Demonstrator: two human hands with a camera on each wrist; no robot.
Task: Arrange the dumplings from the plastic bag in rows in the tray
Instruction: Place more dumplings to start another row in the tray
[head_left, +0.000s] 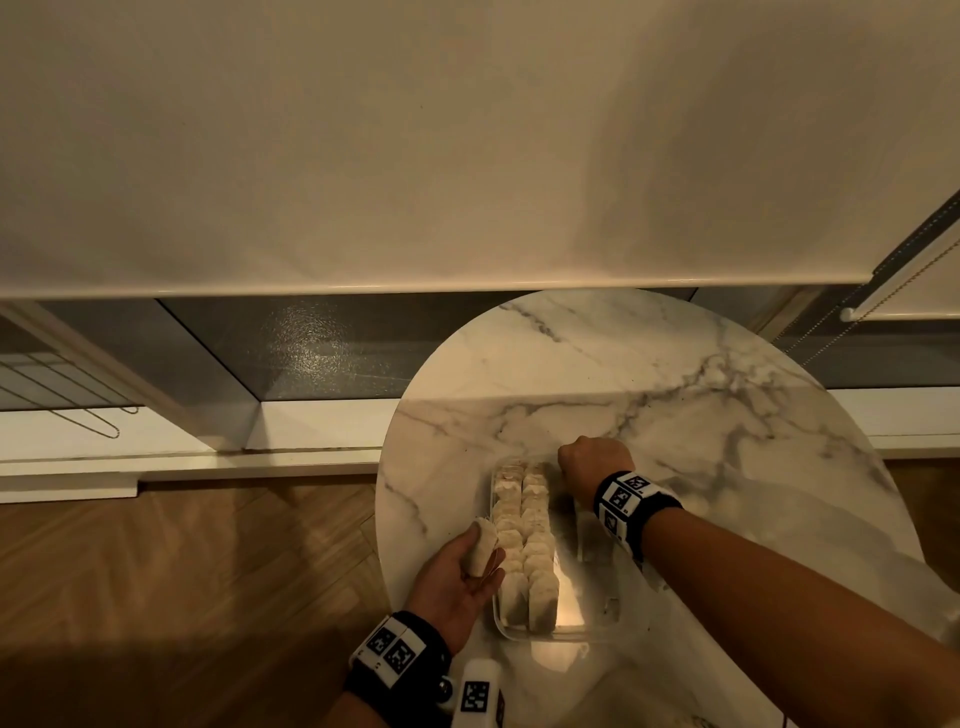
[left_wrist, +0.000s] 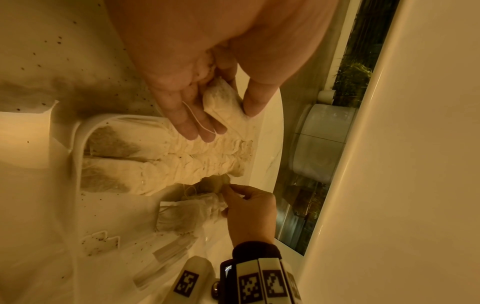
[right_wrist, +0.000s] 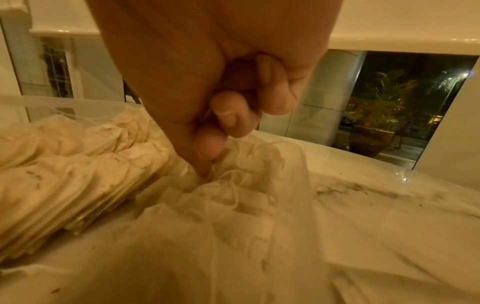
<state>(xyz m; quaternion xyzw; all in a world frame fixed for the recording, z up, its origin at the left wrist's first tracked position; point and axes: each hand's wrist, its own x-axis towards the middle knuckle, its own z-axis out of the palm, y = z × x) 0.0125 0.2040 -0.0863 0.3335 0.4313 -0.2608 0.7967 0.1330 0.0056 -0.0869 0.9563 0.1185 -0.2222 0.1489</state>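
Pale pouch-like dumplings with thin strings stand in two rows (head_left: 524, 535) (left_wrist: 182, 158) (right_wrist: 78, 164) along the left side of a clear plastic tray (head_left: 571, 635). My left hand (head_left: 488, 564) (left_wrist: 228, 119) hovers palm up at the tray's left edge and holds one dumpling (head_left: 480, 548) (left_wrist: 223, 102) between thumb and fingers. My right hand (head_left: 571, 457) (left_wrist: 228, 189) (right_wrist: 207, 164) reaches down at the tray's far end, fingers curled, pinching the top of a loose dumpling (left_wrist: 215, 182). Several more loose dumplings (left_wrist: 187, 214) (right_wrist: 233, 197) lie under it in thin clear plastic.
The tray sits on a round white marble table (head_left: 649, 364) whose left edge runs close beside my left hand. Dark crumbs (left_wrist: 52, 41) dot the tabletop. Beyond the table are a window sill, a lowered blind (head_left: 415, 156) and wooden floor (head_left: 182, 571).
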